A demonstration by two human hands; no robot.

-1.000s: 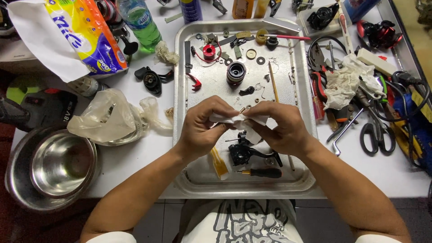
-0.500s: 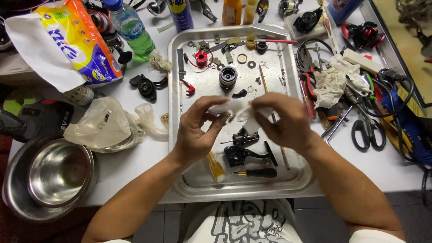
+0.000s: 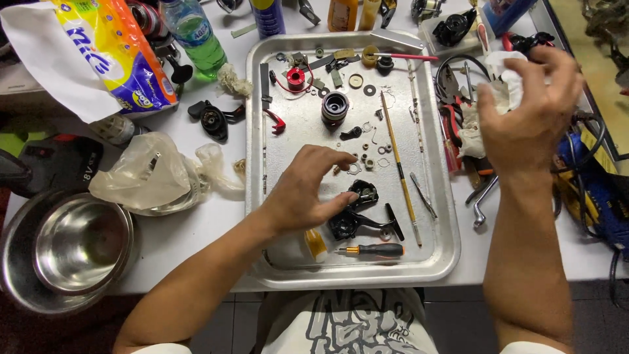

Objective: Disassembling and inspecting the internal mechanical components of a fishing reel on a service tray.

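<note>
A metal tray [image 3: 295, 151] holds a taken-apart fishing reel. My left hand [image 3: 308, 190] hovers over its middle with fingers apart and nothing in it, just left of the black reel body [image 3: 357, 216] and near several small rings and washers [image 3: 367, 160]. My right hand [image 3: 531, 111] is off the tray's right edge, curled around a crumpled white tissue [image 3: 506, 82] above a pile of tools. A black spool [image 3: 335, 107], a thin brown rod [image 3: 396, 170] and a small black-and-orange screwdriver [image 3: 377, 250] also lie in the tray.
A steel bowl [image 3: 72, 246] and a crumpled plastic bag [image 3: 144, 174] sit at the left. A tissue pack [image 3: 111, 52] and a green bottle [image 3: 196, 36] stand at the back left. Pliers [image 3: 452, 131], a wrench [image 3: 481, 203] and a blue power tool [image 3: 599, 196] crowd the right.
Both hands held the white tissue together over the tray's middle. Now my right hand has carried it off to the right, and my left hand has let go and spread open.
</note>
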